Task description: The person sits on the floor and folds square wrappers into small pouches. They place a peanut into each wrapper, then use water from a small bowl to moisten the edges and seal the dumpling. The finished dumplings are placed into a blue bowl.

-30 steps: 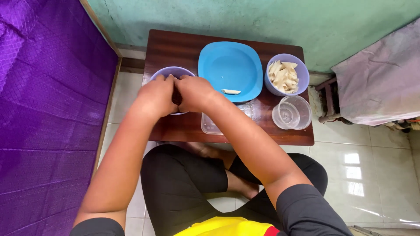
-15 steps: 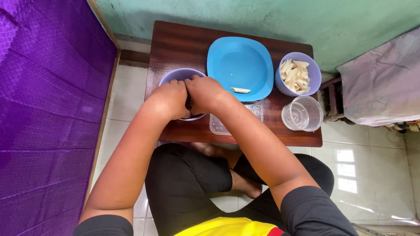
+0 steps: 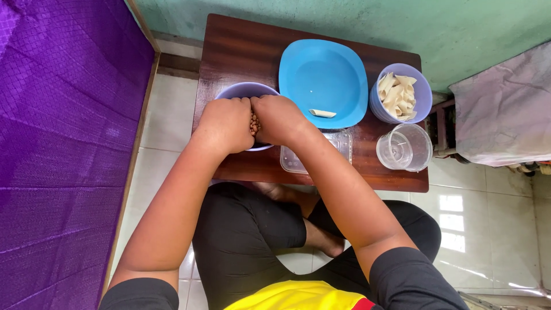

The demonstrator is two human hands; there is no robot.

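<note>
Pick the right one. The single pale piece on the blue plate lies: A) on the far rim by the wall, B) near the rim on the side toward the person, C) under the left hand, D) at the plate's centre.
B: the pale piece sits at the edge of the blue plate nearest the person, just beside the right hand.

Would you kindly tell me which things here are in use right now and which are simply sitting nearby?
In use:
left hand
right hand
small brown pieces between both hands
purple bowl beneath them

Sitting nearby:
blue plate
bowl of pale strips
clear cup
clear container
</note>
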